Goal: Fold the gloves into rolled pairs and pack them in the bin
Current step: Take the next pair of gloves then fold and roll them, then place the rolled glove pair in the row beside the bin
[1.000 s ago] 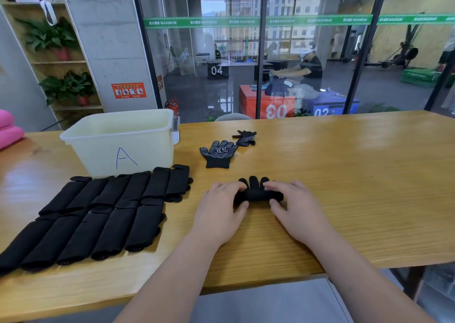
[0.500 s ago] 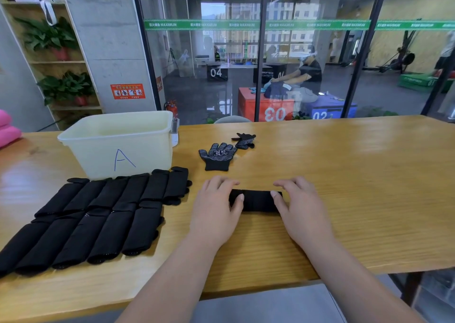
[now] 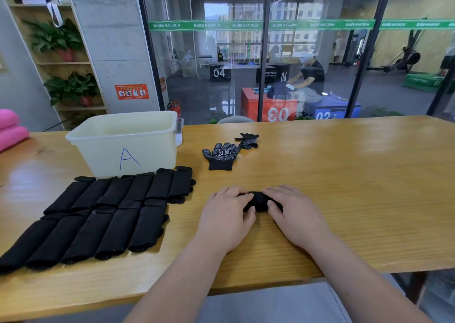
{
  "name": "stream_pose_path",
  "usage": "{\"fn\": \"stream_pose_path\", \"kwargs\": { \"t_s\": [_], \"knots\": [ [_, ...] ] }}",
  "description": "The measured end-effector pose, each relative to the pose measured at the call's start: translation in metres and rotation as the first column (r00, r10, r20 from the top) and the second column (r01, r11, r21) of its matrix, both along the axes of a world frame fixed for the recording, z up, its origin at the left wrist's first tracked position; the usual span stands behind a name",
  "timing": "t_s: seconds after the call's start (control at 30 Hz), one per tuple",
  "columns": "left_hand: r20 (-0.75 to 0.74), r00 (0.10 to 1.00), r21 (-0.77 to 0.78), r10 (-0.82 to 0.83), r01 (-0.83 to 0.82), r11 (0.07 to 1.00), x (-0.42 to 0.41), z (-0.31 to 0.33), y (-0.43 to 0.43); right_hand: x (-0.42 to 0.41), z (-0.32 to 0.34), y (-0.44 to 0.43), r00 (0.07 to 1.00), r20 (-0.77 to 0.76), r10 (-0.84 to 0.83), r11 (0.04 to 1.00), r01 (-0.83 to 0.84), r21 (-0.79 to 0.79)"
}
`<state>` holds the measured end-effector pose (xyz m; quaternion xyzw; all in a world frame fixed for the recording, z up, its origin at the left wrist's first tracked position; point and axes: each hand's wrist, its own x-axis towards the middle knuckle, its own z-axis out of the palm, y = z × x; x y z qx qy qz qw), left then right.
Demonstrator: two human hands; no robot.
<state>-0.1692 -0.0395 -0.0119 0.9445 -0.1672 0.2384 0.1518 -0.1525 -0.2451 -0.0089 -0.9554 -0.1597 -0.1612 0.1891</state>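
**Glove roll [image 3: 258, 201]: held in both hands at table centre**

1. Subject item. It is a compact black bundle lying crosswise on the wooden table [image 3: 344, 187], near the front edge and directly before me. Only its middle shows; both ends are covered by my fingers.

2. Hands. My left hand [image 3: 227, 218] grips the left end and my right hand [image 3: 295, 218] grips the right end. On each, the fingers curl over the top of the roll and the thumb sits against its near side. The hands are close together but not touching.

3. Bin. The pale plastic bin [image 3: 123, 145], marked "A" in blue on its front wall, stands at the far left of the table, well apart from the roll. Its floor is not visible from this angle.

4. Folded stock. Two rows of folded black gloves [image 3: 98, 214] lie side by side to my left, the far row just in front of the bin.

5. Unfolded stock. One dotted glove [image 3: 220, 159] lies flat, palm up, beyond the roll. A second, crumpled glove [image 3: 248, 140] lies just behind it to the right.
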Motion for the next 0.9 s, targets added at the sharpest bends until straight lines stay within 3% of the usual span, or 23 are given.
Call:
{"fn": "stream_pose_path", "kwargs": {
  "t_s": [0.2, 0.33, 0.43, 0.5, 0.67, 0.9],
  "knots": [
    [-0.011, 0.993, -0.185, 0.121, -0.121, 0.975, 0.0, 0.006, 0.007, -0.005, 0.002, -0.004, 0.983, 0.177, -0.053, 0.993, 0.035, 0.109],
    [-0.032, 0.979, -0.294, 0.201, -0.201, 0.934, -0.001, 0.01, 0.012, -0.008, 0.006, -0.004, 0.975, 0.215, 0.047, 0.991, -0.072, 0.11],
    [-0.052, 0.978, -0.331, 0.201, -0.207, 0.921, -0.001, 0.01, 0.015, -0.01, 0.007, 0.003, 0.966, 0.038, 0.257, 0.961, -0.252, -0.113],
    [-0.06, 0.978, -0.333, 0.198, -0.206, 0.92, -0.001, 0.01, 0.015, -0.009, 0.009, 0.008, 0.953, -0.114, 0.281, 0.929, -0.3, -0.218],
    [-0.067, 0.981, -0.261, 0.182, -0.193, 0.946, -0.004, 0.013, 0.013, -0.009, 0.014, 0.017, 0.953, -0.22, 0.21, 0.923, -0.267, -0.276],
    [-0.044, 0.987, -0.107, 0.154, -0.158, 0.982, -0.02, 0.02, 0.032, -0.024, 0.006, 0.046, 0.949, -0.255, 0.184, 0.951, -0.237, -0.2]
  ]
}}
